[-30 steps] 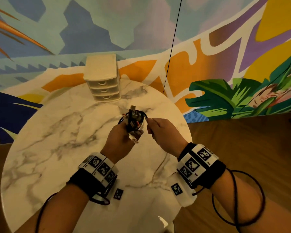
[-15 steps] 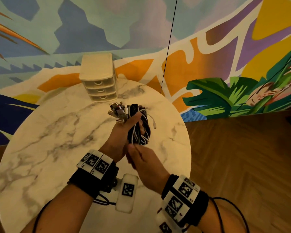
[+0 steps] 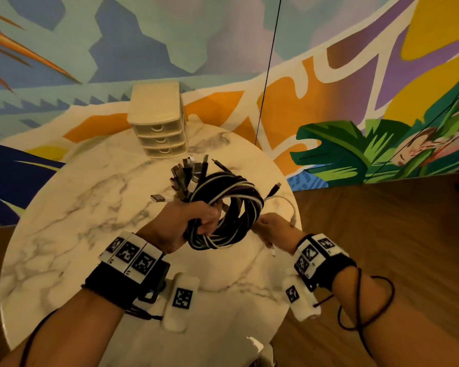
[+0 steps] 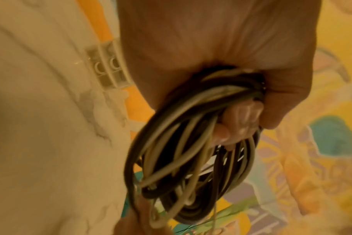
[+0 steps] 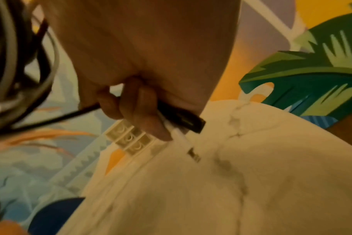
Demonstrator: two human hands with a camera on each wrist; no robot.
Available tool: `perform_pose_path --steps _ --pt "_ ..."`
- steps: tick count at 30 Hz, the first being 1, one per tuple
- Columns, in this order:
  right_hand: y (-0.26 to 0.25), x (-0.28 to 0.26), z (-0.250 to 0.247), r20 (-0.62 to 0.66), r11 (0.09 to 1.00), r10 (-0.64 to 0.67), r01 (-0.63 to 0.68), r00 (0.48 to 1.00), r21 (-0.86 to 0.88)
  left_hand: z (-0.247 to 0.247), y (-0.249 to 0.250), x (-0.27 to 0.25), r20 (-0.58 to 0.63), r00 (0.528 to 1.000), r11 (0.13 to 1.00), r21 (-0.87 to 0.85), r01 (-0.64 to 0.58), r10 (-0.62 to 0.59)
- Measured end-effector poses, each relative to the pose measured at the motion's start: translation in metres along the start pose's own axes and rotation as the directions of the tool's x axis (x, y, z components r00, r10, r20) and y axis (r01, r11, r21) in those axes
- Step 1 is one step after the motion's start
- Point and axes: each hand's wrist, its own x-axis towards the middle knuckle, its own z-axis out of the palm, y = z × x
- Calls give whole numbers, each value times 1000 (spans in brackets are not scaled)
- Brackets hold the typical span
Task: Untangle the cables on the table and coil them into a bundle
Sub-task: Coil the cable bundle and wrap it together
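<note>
round marble table (image 3: pixel 64 234) stands against a painted mural wall (image 3: pixel 329 62), with wood floor (image 3: pixel 382 221) to its right. small cream three-drawer unit (image 3: pixel 158 120) sits at the table's far edge, by the wall. coil of black and white cables (image 3: pixel 231 207) is held in the air above the table's right half, in front of the drawer unit and well apart from it. left hand (image 3: pixel 194 221) has its fingers curled through the coil's left side and grips it; the left wrist view shows fingertips (image 4: pixel 237 120) closed over the strands. a cluster of plug ends (image 3: pixel 188 170) fans out from the far-left of the coil. right hand (image 3: pixel 272 229) sits just right of the coil, pinching two loose cable ends: a black plug (image 5: pixel 183 120) and a thin white plug (image 5: pixel 183 141). a white strand (image 3: pixel 286 202) loops from the coil to this hand.
</note>
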Motion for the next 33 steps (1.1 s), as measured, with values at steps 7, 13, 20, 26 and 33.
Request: perform_pose_path --steps 7,13,20,26,33 --pt "-23 -6 -8 -5 783 203 -159 979 601 5 -4 0 -173 984 983 182 -3 35" --pt "-58 -24 -4 -107 747 152 -43 983 663 5 -9 4 -403 912 984 178 -6 79" --pt "-83 -29 11 -256 947 -160 222 953 232 10 -9 4 -487 873 996 85 35 10" --pt "-100 -27 18 -151 888 -338 262 929 -377 19 -14 5 -527 849 998 69 7 30" --pt "-103 -25 9 -114 985 -144 153 983 76 14 -8 1 -482 876 1000 -2 -7 5"
